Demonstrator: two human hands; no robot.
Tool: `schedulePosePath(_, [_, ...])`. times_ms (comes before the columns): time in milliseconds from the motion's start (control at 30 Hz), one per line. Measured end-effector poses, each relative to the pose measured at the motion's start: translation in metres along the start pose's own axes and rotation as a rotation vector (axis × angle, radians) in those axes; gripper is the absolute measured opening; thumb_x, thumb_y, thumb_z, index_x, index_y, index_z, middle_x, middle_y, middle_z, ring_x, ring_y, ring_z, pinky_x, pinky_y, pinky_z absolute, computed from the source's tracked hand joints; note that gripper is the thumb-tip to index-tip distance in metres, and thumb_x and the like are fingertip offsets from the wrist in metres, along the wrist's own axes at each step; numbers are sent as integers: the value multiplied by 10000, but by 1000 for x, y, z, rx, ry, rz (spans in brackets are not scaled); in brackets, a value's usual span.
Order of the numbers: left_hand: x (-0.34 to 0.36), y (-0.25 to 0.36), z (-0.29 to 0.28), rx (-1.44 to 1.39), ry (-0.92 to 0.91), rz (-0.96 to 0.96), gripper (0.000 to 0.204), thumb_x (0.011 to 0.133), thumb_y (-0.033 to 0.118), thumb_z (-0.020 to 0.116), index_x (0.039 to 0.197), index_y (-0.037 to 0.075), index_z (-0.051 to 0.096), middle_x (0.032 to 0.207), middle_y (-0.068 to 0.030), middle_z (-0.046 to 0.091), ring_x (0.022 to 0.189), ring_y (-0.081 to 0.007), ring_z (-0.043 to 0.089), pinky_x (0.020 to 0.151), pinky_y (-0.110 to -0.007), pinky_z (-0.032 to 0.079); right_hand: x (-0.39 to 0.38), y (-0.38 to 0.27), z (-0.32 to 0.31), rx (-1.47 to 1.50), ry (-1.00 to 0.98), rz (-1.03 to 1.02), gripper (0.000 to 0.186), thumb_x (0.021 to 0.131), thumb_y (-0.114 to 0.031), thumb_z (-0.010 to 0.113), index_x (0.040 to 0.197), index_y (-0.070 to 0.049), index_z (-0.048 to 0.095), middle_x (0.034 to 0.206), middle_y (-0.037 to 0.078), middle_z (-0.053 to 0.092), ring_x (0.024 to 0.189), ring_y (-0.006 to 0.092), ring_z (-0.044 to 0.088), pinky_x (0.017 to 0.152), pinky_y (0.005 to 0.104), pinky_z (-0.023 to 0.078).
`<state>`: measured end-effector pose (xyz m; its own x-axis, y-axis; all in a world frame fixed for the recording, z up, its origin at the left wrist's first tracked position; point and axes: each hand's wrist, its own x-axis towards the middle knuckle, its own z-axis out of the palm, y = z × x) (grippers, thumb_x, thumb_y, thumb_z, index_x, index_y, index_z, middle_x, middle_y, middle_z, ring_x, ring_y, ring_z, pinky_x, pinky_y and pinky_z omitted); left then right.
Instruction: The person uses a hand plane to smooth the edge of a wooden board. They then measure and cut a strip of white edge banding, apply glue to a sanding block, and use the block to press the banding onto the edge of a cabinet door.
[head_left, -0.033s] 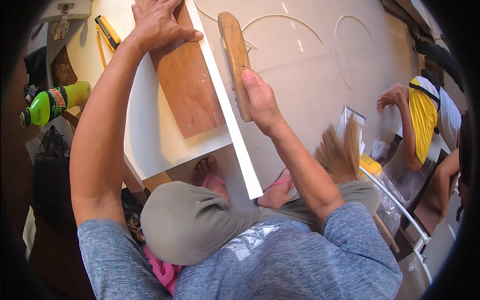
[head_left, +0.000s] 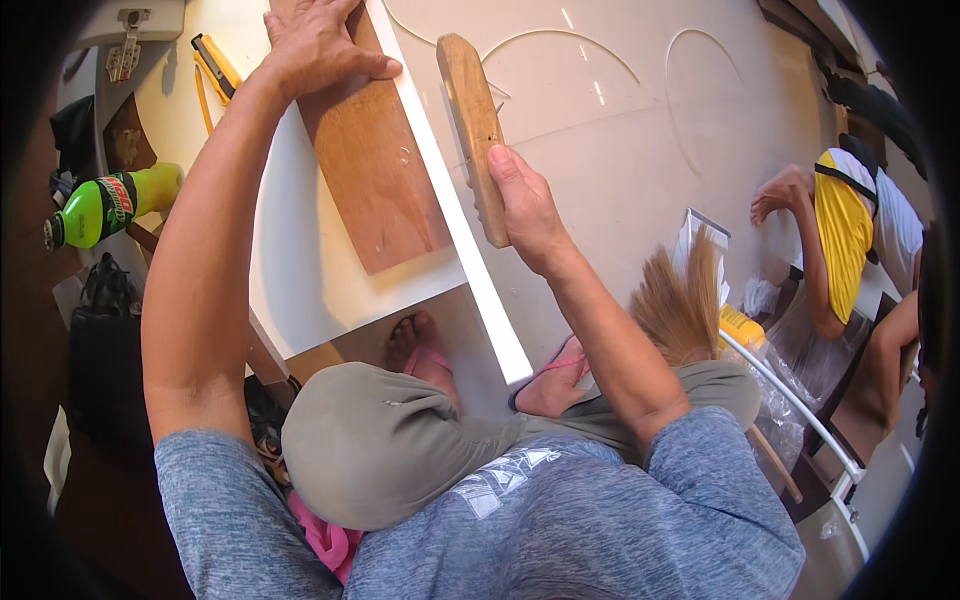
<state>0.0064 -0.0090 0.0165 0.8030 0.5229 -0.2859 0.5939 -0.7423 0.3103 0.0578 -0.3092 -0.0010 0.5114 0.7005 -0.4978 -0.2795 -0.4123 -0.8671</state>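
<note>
My left hand lies with spread fingers on a brown wooden board, its thumb touching a long white strip. The board rests on a cream-white panel, and the strip runs along its right side, its near end past the panel. My right hand is closed round the lower part of a long wooden block, held just right of the strip; what is on the block's underside is hidden.
Left: a yellow utility knife, green bottle, black bag. Right: thin white cords on the pale floor, a bristle broom, dustpan, white tubing, and another person in yellow bent low. My sandalled feet are below.
My right hand and the block have shifted slightly down and to the right. The white strip's near end sits a little higher and farther right. My left hand is almost unmoved.
</note>
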Motion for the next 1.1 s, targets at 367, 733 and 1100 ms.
schedulePosePath(367, [-11,-2,6,48,74,107,1128,718,651,810,1589,71,389,1694,-224,226,1588,-423,86,1261,-644,43,0,7,-3,52,36,-30,520,1118,-476,392,1125,-4,611,963,52,618,895,129,554,827,290,471])
schedulePosePath(733, [-25,19,21,4,71,56,1428,573,854,791,1636,73,246,1724,-201,87,1596,-389,-16,1271,-640,34,29,2,8,180,2,-24,554,1119,-459,406,1279,35,598,1105,119,669,1036,167,601,952,315,479])
schedulePosePath(1100, [-18,-4,58,192,379,190,1397,495,943,732,1616,191,367,1716,-51,244,1600,-330,115,1173,-787,-5,63,-6,5,88,36,-16,576,1055,-491,553,1244,50,612,1017,87,645,921,156,612,823,302,507])
